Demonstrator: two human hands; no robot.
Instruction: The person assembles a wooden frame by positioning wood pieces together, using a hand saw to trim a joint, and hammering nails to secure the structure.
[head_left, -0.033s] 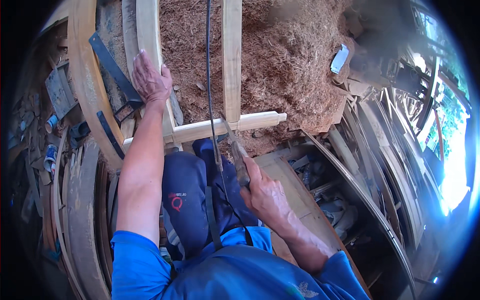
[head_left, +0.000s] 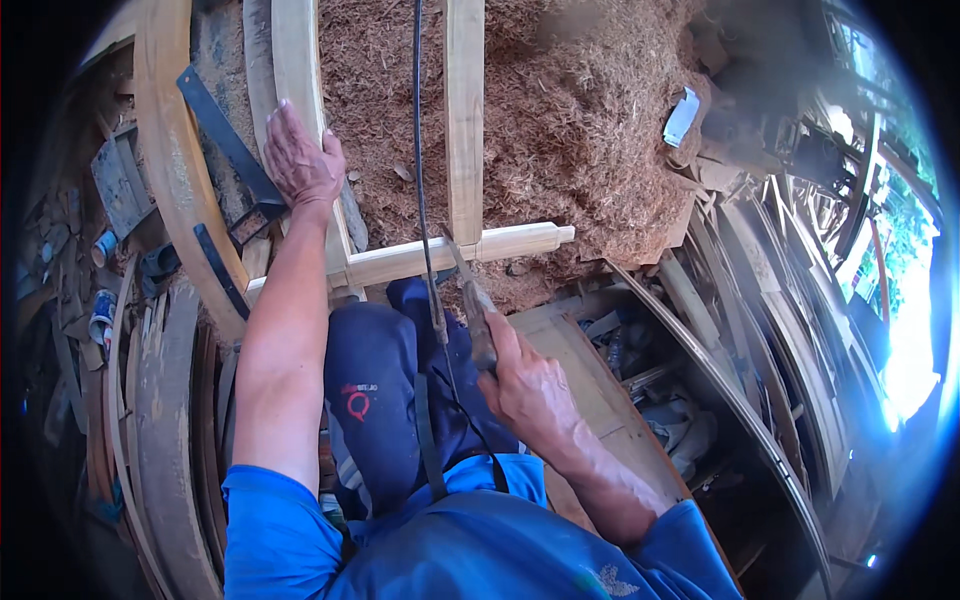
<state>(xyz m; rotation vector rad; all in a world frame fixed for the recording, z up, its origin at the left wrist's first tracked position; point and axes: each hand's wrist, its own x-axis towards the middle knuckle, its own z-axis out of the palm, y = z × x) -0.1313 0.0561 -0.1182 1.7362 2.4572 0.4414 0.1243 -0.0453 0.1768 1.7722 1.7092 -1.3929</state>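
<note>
My left hand (head_left: 303, 170) lies flat with its fingers stretched out on a pale wooden bar (head_left: 299, 60). My right hand (head_left: 530, 390) wraps round the handle of a hand saw (head_left: 468, 278), seen almost edge-on. The saw's far end meets a pale wooden crosspiece (head_left: 395, 259), close to where a second upright bar (head_left: 464, 130) joins it. How deep the blade sits in the wood cannot be told. The crosspiece narrows to a small tenon at its right end. Part of it is hidden behind my left forearm.
A dark metal square (head_left: 232, 150) leans by a thick plank (head_left: 165, 120) on the left. Wood shavings (head_left: 580, 120) heap up beyond the bars. A black cable (head_left: 420, 130) hangs across the view. Stacked boards (head_left: 780, 290) fill the right; cans (head_left: 102, 310) lie far left.
</note>
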